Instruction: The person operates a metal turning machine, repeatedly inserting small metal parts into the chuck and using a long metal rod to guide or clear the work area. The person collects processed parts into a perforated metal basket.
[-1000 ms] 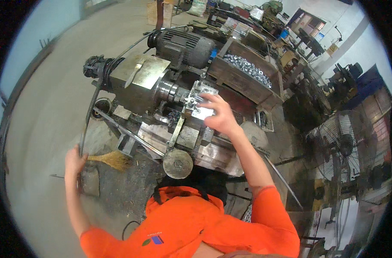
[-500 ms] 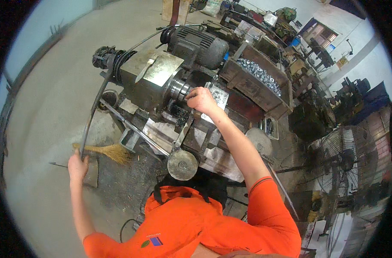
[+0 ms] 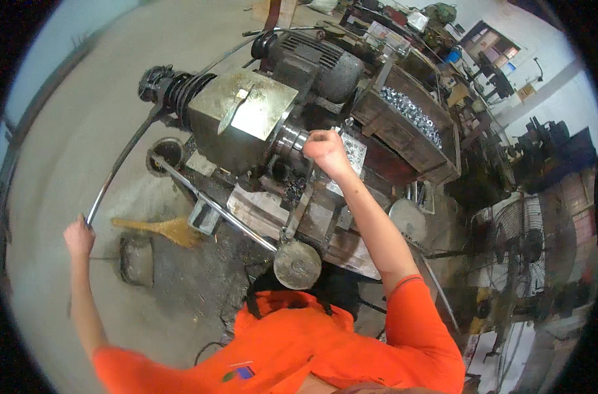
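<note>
My left hand (image 3: pixel 80 238) is wrapped round the lower end of a long metal lever (image 3: pixel 123 155), which runs up to the black grooved pulley end (image 3: pixel 179 98) of a lathe headstock (image 3: pixel 230 134). At the headstock's other end sticks out a shiny round spindle nose (image 3: pixel 289 140). My right hand (image 3: pixel 326 152) is right at its mouth, with the fingers curled together; whatever they hold is hidden. A flat metal plate with small parts (image 3: pixel 355 152) lies just beyond that hand. On top of the headstock rests a flat spanner-like tool (image 3: pixel 235 110).
Behind the headstock stands a large electric motor (image 3: pixel 322 62). A wooden crate (image 3: pixel 387 128) holds many small metal pieces. Close to my body are a round disc (image 3: pixel 297 265) and a slanting steel bar (image 3: pixel 220 210). A straw broom (image 3: pixel 167 230) and a dustpan (image 3: pixel 136 261) lie on the floor; a fan (image 3: pixel 519 243) stands right.
My left hand has swung the lever outward to the left, away from the broom. The right hand stays at the spindle nose, still closed. The whole view has shifted slightly.
</note>
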{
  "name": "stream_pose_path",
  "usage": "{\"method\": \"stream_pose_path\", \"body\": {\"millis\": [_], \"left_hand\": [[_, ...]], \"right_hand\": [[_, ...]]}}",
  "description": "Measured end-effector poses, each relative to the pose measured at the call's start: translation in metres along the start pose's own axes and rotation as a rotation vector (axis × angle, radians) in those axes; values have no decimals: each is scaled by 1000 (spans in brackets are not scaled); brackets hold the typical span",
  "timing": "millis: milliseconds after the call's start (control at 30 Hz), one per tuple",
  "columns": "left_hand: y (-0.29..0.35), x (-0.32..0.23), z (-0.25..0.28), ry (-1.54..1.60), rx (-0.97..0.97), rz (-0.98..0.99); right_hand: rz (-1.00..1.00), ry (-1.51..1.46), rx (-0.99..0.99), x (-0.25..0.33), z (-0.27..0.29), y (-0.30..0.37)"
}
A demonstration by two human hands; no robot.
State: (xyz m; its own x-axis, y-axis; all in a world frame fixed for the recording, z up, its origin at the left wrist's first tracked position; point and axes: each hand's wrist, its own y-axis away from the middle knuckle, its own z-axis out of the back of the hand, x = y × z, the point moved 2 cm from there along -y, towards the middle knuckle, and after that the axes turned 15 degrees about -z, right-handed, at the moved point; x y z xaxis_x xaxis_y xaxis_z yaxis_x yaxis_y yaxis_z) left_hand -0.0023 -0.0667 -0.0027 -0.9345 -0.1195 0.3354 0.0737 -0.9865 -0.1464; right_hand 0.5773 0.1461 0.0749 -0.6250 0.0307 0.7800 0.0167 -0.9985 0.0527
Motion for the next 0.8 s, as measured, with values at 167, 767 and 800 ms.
{"method": "stream_pose_path", "body": {"millis": [167,767,800], "left_hand": [[-31,56,-56,-40,-106,-121],[-60,-280,-123,407,137,-505],[-61,-280,-116,249,110,-624]], "right_hand": [[-87,53,-14,6,2,2],[-332,191,-489,-186,202,211],[-357,199,-482,-217,215,230]]}}
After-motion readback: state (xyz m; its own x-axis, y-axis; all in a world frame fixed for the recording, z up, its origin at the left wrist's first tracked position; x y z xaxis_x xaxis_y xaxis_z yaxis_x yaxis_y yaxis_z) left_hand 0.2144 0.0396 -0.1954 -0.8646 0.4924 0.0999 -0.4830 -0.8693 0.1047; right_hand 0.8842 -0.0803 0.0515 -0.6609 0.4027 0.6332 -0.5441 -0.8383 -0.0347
